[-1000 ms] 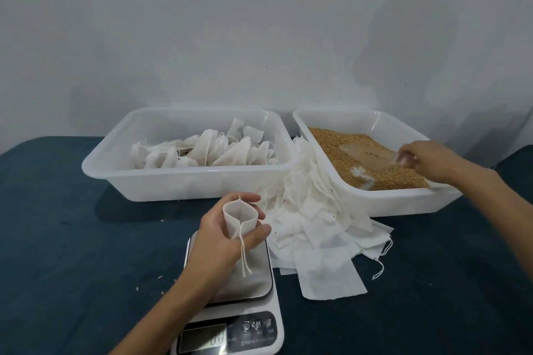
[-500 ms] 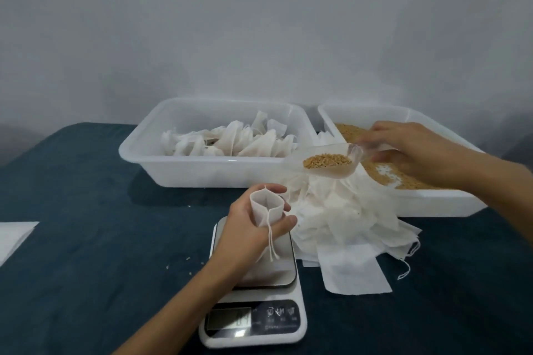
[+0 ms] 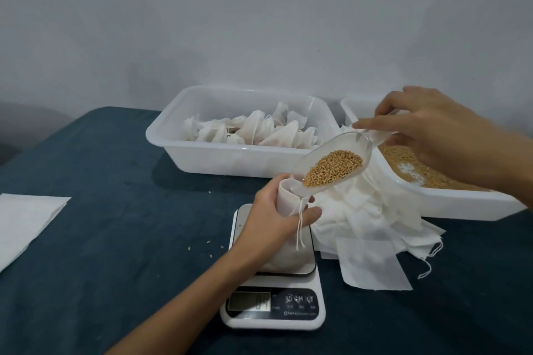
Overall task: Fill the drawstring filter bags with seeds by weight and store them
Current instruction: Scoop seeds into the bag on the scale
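Resting on the digital scale point(image 3: 272, 308), the limp drawstring filter bag point(image 3: 287, 199) is gripped open by the left hand point(image 3: 277, 219), while the right hand point(image 3: 438, 135), pinching the clear plastic scoop point(image 3: 331, 166), has brought golden seeds point(image 3: 333, 167) from the tray point(image 3: 450, 202) to its mouth, so pouring looks imminent.

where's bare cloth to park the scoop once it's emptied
Bare blue cloth lies left of the scale, between the white sheet and the bag tray, with a few stray seeds. Another patch is at the near right, in front of the empty bags. It is crowded between the scale and the seed tray.
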